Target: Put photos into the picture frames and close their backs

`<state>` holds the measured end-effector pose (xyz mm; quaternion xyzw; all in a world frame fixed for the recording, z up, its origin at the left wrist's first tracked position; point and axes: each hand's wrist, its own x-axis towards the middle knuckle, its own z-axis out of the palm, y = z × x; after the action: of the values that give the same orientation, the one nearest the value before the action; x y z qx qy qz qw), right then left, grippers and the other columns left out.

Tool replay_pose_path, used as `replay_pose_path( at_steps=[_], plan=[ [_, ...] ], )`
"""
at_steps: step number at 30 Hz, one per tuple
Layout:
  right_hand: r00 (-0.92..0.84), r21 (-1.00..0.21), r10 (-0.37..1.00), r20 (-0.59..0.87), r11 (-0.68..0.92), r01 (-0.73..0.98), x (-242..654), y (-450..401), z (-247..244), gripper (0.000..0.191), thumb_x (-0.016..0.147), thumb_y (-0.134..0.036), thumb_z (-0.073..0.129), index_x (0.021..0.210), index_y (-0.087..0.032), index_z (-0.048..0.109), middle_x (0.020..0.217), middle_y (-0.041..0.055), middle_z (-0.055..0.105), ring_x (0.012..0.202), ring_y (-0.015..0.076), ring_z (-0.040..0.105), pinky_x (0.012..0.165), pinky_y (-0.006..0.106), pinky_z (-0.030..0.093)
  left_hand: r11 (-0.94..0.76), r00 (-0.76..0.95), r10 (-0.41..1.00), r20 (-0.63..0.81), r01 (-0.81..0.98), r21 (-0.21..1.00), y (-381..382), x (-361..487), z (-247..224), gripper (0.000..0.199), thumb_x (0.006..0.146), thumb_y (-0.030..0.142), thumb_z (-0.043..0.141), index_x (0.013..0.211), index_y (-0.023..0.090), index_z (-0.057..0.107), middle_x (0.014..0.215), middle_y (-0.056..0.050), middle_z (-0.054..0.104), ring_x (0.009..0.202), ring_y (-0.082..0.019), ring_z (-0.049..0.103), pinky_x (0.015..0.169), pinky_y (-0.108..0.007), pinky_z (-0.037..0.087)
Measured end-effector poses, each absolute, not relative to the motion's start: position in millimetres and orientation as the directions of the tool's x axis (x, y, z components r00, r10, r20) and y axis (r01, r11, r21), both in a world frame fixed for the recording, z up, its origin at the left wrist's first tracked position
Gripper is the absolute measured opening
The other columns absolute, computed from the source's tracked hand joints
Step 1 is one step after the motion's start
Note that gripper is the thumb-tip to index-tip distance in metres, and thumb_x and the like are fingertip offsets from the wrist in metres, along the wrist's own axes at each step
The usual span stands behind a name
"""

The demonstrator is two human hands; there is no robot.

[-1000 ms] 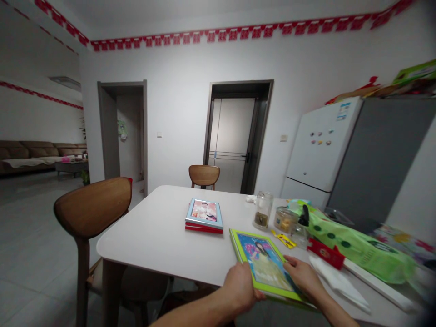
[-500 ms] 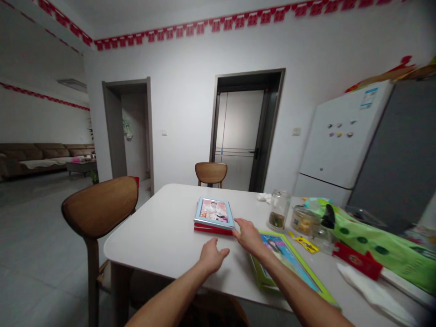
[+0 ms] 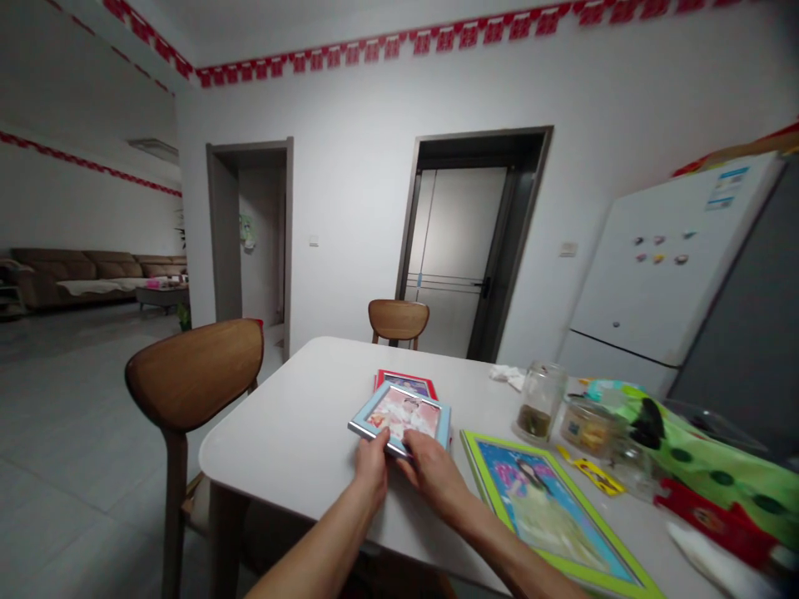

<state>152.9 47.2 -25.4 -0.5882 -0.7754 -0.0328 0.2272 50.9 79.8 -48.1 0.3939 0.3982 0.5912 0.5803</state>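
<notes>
A light blue picture frame [image 3: 403,409] with a pink photo is gripped at its near edge by both hands. My left hand [image 3: 373,466] has its thumb on the front left part of that edge, its fingers hidden below. Beside it, my right hand [image 3: 428,470] is closed on the same edge. Behind and partly under the blue frame lies a red picture frame [image 3: 409,380] on the white table [image 3: 280,433]. To the right of my right hand, a large green picture frame [image 3: 543,507] lies flat, showing a figure in a long dress.
On the table's right side stand a glass jar [image 3: 535,399] and a lidded container [image 3: 587,426]. Past them lie a yellow packet [image 3: 599,476], a green bag [image 3: 717,466] and a red box [image 3: 717,517]. Wooden chairs [image 3: 200,374] stand at the left and far sides.
Both hands have closed on the blue frame. It has come off the red frames' top, towards me, uncovering a red frame behind it. The view has shifted a little left.
</notes>
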Motion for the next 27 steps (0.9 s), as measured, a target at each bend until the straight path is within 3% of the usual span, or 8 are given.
replay_pose_path(
  at_steps=[3, 6, 10, 13, 17, 21, 24, 27],
  plan=[
    [-0.064, -0.587, 0.896, 0.440, 0.341, 0.734, 148, 25, -14, 0.029, 0.070, -0.030, 0.049, 0.094, -0.015, 0.054, 0.098, 0.0097, 0.059, 0.091, 0.0193, 0.053, 0.081, 0.031, 0.039, -0.121, -0.073, 0.992, 0.100, -0.413, 0.902, 57, 47, -31, 0.026, 0.072, 0.020, 0.054, 0.097, 0.012, 0.055, 0.096, -0.008, 0.062, 0.088, -0.019, 0.058, 0.075, -0.024, 0.044],
    [0.214, -0.919, 0.924, 0.317, 0.244, 0.309, 152, 7, 9, 0.051, 0.070, -0.045, 0.048, 0.113, -0.019, 0.045, 0.109, 0.0095, 0.056, 0.098, 0.0206, 0.052, 0.080, 0.033, 0.041, -0.301, -0.034, 0.952, 0.305, -0.280, 0.911, 25, 40, -10, 0.025, 0.070, 0.016, 0.053, 0.095, 0.013, 0.057, 0.092, -0.006, 0.064, 0.085, -0.020, 0.058, 0.078, -0.027, 0.044],
    [0.276, -0.944, 0.957, 0.091, 0.171, -0.281, 162, -24, 33, 0.053, 0.069, -0.050, 0.048, 0.115, -0.024, 0.043, 0.099, 0.0047, 0.062, 0.087, 0.0192, 0.059, 0.069, 0.032, 0.046, -0.715, 0.227, 0.693, 0.684, 0.097, 0.692, -19, 27, 4, 0.037, 0.074, 0.011, 0.043, 0.110, 0.016, 0.051, 0.107, -0.006, 0.058, 0.098, -0.020, 0.053, 0.087, -0.032, 0.041],
    [0.192, -0.890, 0.981, 0.005, 0.092, -0.447, 168, -47, 30, 0.048, 0.065, -0.043, 0.056, 0.107, -0.020, 0.051, 0.085, 0.0042, 0.066, 0.079, 0.0204, 0.061, 0.066, 0.032, 0.048, -0.880, 0.461, 0.470, 0.753, 0.306, 0.362, -42, 19, -4, 0.047, 0.071, 0.007, 0.040, 0.117, 0.013, 0.044, 0.118, -0.012, 0.050, 0.111, -0.021, 0.044, 0.094, -0.036, 0.035],
    [0.067, -0.894, 0.993, -0.094, -0.054, -0.444, 173, -64, 11, 0.047, 0.061, -0.036, 0.061, 0.102, -0.014, 0.055, 0.080, 0.0078, 0.068, 0.075, 0.0236, 0.062, 0.066, 0.034, 0.049, -0.905, 0.653, 0.356, 0.668, 0.421, 0.071, -58, 14, -26, 0.042, 0.076, 0.011, 0.038, 0.118, 0.007, 0.042, 0.117, -0.017, 0.050, 0.111, -0.024, 0.044, 0.091, -0.034, 0.040],
    [-0.008, -0.954, 0.997, -0.080, -0.079, -0.290, 175, -65, -6, 0.041, 0.061, -0.031, 0.057, 0.097, -0.012, 0.058, 0.081, 0.0093, 0.067, 0.073, 0.0227, 0.062, 0.066, 0.033, 0.048, -0.882, 0.718, 0.362, 0.594, 0.470, -0.032, -61, 13, -48, 0.038, 0.081, 0.019, 0.037, 0.118, 0.008, 0.042, 0.117, -0.016, 0.050, 0.109, -0.025, 0.045, 0.089, -0.033, 0.042],
    [0.029, -0.999, 0.999, -0.033, -0.032, -0.039, 178, -57, -17, 0.039, 0.061, -0.027, 0.051, 0.097, -0.012, 0.057, 0.080, 0.0071, 0.067, 0.071, 0.0198, 0.062, 0.067, 0.031, 0.047, -0.876, 0.753, 0.404, 0.519, 0.482, -0.018, -62, 12, -61, 0.041, 0.081, 0.023, 0.038, 0.119, 0.009, 0.041, 0.120, -0.017, 0.047, 0.111, -0.027, 0.043, 0.090, -0.034, 0.040],
    [0.150, -0.913, 0.987, 0.051, -0.015, 0.409, 184, -45, -31, 0.042, 0.060, -0.024, 0.047, 0.100, -0.013, 0.054, 0.076, 0.0053, 0.067, 0.065, 0.0182, 0.061, 0.063, 0.028, 0.046, -0.866, 0.758, 0.466, 0.456, 0.496, 0.060, -61, 13, -72, 0.042, 0.081, 0.026, 0.040, 0.122, 0.013, 0.039, 0.123, -0.016, 0.044, 0.114, -0.026, 0.039, 0.094, -0.034, 0.035]
  ],
)
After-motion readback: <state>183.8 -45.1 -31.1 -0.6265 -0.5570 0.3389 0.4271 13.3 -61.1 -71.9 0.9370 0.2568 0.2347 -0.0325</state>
